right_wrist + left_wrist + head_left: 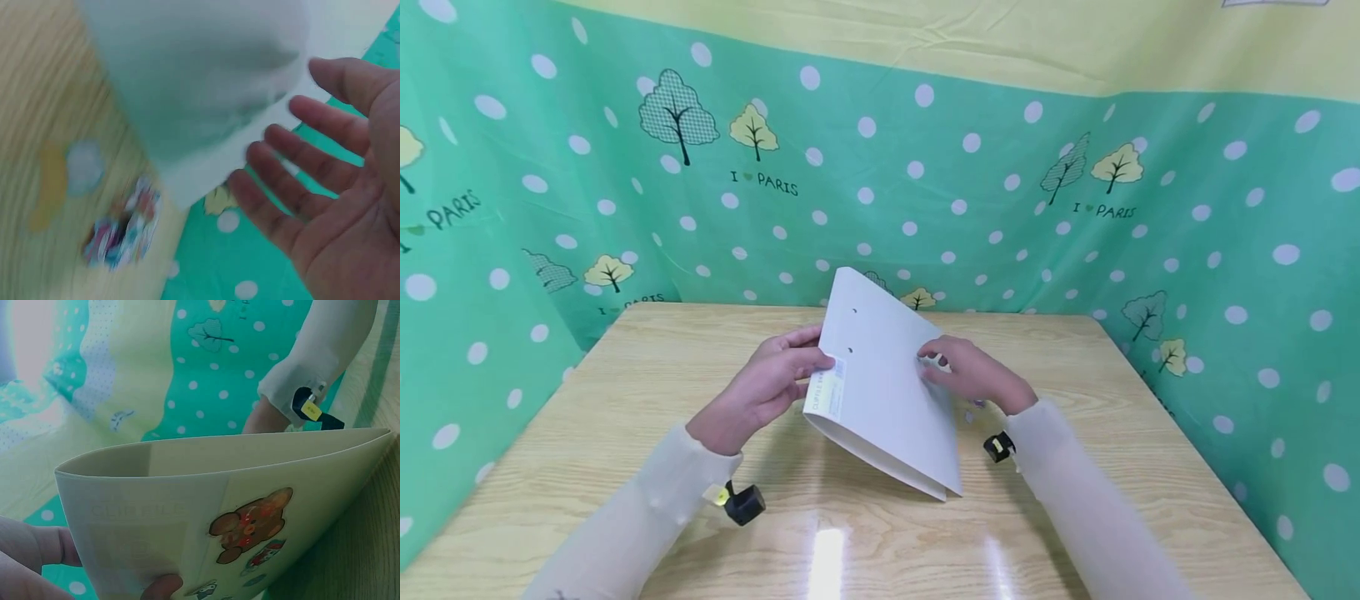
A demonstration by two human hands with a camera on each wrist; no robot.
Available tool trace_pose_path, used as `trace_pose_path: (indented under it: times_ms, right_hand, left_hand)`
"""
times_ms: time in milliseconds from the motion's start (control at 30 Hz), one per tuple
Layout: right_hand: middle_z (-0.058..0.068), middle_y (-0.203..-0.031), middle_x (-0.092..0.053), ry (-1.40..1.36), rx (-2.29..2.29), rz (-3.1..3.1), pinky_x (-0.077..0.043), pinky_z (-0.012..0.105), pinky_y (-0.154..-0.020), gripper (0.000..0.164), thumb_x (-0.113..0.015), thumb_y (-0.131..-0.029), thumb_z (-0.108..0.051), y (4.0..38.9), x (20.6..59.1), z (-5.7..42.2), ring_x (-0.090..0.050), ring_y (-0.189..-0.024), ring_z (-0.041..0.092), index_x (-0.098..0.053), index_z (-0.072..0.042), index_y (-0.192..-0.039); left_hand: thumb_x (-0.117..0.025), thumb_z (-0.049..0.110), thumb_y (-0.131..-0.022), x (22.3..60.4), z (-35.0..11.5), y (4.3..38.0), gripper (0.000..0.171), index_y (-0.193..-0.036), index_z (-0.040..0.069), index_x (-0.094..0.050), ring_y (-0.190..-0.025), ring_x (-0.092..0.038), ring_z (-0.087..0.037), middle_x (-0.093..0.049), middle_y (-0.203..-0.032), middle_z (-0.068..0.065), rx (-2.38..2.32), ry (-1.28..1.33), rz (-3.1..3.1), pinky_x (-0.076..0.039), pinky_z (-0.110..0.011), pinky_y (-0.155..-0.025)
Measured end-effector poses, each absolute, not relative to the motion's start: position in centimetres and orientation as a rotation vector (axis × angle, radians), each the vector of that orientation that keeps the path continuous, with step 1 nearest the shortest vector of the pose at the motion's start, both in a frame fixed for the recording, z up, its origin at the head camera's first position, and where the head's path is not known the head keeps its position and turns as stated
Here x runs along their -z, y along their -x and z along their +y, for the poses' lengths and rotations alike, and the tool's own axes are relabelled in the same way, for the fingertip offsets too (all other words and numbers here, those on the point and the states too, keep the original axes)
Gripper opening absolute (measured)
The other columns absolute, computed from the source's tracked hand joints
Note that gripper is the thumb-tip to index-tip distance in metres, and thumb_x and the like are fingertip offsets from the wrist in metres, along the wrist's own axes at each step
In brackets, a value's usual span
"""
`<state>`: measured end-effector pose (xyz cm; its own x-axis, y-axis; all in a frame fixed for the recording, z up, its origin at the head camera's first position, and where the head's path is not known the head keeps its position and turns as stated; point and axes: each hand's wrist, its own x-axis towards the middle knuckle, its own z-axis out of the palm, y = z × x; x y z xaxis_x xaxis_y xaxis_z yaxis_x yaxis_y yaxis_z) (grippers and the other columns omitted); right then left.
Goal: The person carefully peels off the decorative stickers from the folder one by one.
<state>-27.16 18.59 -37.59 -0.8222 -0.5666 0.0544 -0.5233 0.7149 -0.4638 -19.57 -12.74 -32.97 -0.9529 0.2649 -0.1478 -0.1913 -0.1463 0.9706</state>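
Observation:
A white file folder (pixel 880 383), marked CLIP FILE, is tilted up off the table with its covers slightly apart at the lower edge. My left hand (pixel 767 379) grips its spine side, thumb on the near face and fingers behind. Beside the folder's right edge is my right hand (pixel 973 371); the right wrist view shows its fingers (pixel 319 156) spread and relaxed, holding nothing. On the cover seen in the left wrist view are a brown bear sticker (pixel 253 525) and a few smaller stickers, one partly cut off by the frame.
Blurred colourful stickers (pixel 125 225) lie on the wooden table (pixel 647 392) behind the folder, near a yellow strip (pixel 47 184) and a pale blue piece (pixel 84 167). A green polka-dot curtain (pixel 865 167) hangs around the table's back and sides.

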Motion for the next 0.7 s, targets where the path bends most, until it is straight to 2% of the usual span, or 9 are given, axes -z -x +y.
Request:
trace_pose_path:
  times_ms: [233,400,567,700]
  right_hand:
    - [0.014,-0.137,-0.06,0.859,0.834,2.718,-0.057,0.04,-0.092,0.044,-0.065,-0.102,-0.022,26.2,38.1,17.5,-0.063,-0.115,0.029,-0.057,-0.001,-0.14]
    - [0.018,-0.141,-0.056,0.847,0.915,2.693,-0.057,0.042,-0.092,0.046,-0.063,-0.103,-0.02,25.8,38.5,17.3,-0.061,-0.117,0.033,-0.053,0.0,-0.143]
    - [0.019,-0.148,-0.051,0.805,1.013,2.667,-0.056,0.046,-0.096,0.05,-0.06,-0.105,-0.022,25.6,38.4,17.2,-0.058,-0.125,0.037,-0.048,0.0,-0.149]
    - [0.017,-0.153,-0.048,0.78,1.081,2.661,-0.055,0.046,-0.099,0.053,-0.059,-0.105,-0.024,25.7,38.5,17.0,-0.056,-0.129,0.036,-0.046,-0.003,-0.152]
  left_hand:
    - [-0.059,-0.002,-0.093,33.2,-12.5,19.6,0.066,-0.156,0.004,-0.039,-0.116,-0.06,-0.022,-0.048,-0.153,-0.018,-2.224,-0.083,1.801,-0.057,-0.032,-0.088]
    - [-0.058,-0.003,-0.092,33.3,-12.2,19.7,0.068,-0.157,0.002,-0.037,-0.111,-0.064,-0.018,-0.047,-0.153,-0.02,-2.294,-0.112,1.73,-0.058,-0.03,-0.085]
    - [-0.054,-0.006,-0.093,33.5,-11.9,19.7,0.071,-0.159,0.004,-0.032,-0.118,-0.063,-0.021,-0.043,-0.155,-0.02,-2.38,-0.176,1.618,-0.06,-0.033,-0.087]
    - [-0.049,-0.009,-0.093,33.4,-11.8,19.8,0.072,-0.161,0.003,-0.027,-0.124,-0.059,-0.024,-0.038,-0.157,-0.021,-2.426,-0.255,1.547,-0.058,-0.034,-0.091]
